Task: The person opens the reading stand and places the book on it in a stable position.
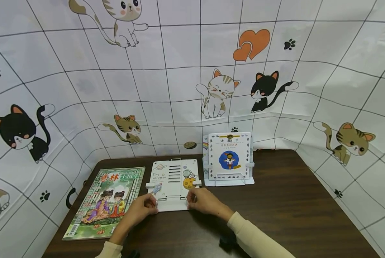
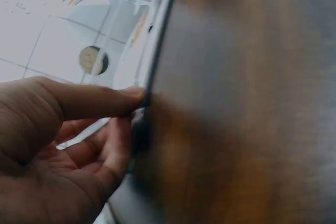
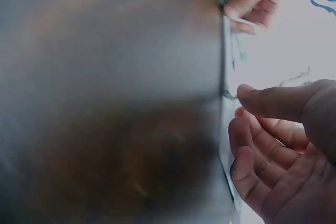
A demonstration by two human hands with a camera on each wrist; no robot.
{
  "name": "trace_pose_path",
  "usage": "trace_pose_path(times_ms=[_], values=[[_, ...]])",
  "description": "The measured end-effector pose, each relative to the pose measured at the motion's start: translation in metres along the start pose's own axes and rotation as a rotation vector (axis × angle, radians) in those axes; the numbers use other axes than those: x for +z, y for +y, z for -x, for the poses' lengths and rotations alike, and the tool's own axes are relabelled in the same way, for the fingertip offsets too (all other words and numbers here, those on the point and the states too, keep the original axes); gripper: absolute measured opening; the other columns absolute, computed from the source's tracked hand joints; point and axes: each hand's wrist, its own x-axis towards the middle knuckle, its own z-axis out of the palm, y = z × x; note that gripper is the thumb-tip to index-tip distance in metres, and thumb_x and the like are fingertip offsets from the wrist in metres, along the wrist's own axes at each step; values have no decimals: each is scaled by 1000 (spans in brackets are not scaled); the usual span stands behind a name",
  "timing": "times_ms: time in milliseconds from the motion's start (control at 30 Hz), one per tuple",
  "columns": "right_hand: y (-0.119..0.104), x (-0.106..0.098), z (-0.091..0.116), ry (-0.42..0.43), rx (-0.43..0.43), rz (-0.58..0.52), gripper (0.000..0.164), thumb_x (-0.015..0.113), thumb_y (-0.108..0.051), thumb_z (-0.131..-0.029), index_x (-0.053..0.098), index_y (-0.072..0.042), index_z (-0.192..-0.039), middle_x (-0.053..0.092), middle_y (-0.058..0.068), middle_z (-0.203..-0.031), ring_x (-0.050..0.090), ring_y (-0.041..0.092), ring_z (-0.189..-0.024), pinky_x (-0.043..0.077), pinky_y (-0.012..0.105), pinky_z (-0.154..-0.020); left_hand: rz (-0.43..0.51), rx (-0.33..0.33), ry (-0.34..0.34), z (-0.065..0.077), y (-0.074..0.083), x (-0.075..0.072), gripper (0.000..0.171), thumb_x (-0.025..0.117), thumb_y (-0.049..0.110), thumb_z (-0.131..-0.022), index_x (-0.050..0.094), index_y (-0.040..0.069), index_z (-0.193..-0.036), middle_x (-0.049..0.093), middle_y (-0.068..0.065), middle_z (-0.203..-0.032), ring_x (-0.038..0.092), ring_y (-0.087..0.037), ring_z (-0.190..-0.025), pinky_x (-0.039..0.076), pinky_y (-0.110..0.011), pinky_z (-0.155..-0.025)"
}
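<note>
A white book stand (image 1: 174,184) printed with planets and the words "Tiny universe" leans back on the dark table, with a row of slots down its middle. My left hand (image 1: 144,207) pinches its lower left corner between thumb and fingers; in the left wrist view the left thumb (image 2: 105,99) lies on the stand's edge. At the lower right corner my right hand (image 1: 205,202) pinches the stand near its front page holder. In the right wrist view the right thumb (image 3: 273,99) meets the thin holder, with the other fingers curled below it.
A colourful magazine (image 1: 107,204) lies flat to the left. Behind on the right, a second stand (image 1: 205,161) holds a white children's book (image 1: 229,154). A cloth with cartoon cats (image 1: 179,89) surrounds the dark table (image 1: 295,200). A small black object (image 1: 227,243) is by the right sleeve.
</note>
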Motion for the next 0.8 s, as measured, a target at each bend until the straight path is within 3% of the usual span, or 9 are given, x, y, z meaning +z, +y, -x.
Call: trace_pose_path(times_ms=[100, 167, 367, 467, 700, 800], values=[[4, -13, 0, 56, 27, -48, 10, 79, -7, -93, 69, -9, -93, 71, -1, -85, 57, 5, -74, 48, 22, -64, 12, 27, -48, -1, 1, -8, 22, 79, -3, -87, 69, -4, -107, 72, -10, -95, 67, -15, -83, 56, -26, -70], [7, -22, -1, 124, 61, -76, 7, 77, -5, -94, 69, -5, -95, 71, 3, -87, 59, 8, -75, 50, 24, -64, -2, 33, -28, -4, 6, -16, 19, 75, -1, -92, 69, -5, -110, 73, -14, -100, 68, -17, -86, 57, -28, -71], [20, -33, -8, 282, 178, -113, 14, 74, -2, -95, 68, 3, -106, 73, 15, -101, 72, 25, -87, 61, 37, -75, -128, -13, 193, -23, 19, -35, 17, 66, 9, -103, 71, -1, -115, 74, -18, -108, 71, -30, -96, 57, -42, -79], [25, -28, -11, 271, 215, -130, 21, 73, -4, -96, 67, 4, -115, 73, 19, -111, 75, 32, -97, 64, 43, -82, -157, -49, 235, -37, 18, -38, 22, 62, 11, -105, 70, -2, -121, 72, -22, -116, 68, -38, -107, 56, -52, -88], [30, -14, -16, 232, 192, -128, 41, 74, -8, -97, 62, 10, -131, 71, 28, -125, 73, 40, -111, 61, 53, -93, -177, -100, 169, -62, 15, -32, 39, 58, 14, -103, 62, -9, -133, 67, -30, -127, 67, -44, -113, 55, -57, -95], [30, -11, -19, 241, 193, -128, 44, 73, -9, -97, 61, 11, -134, 70, 30, -130, 72, 42, -114, 61, 54, -94, -144, -128, 177, -68, 14, -28, 45, 54, 13, -101, 58, -10, -139, 66, -31, -130, 66, -44, -114, 55, -56, -96]])
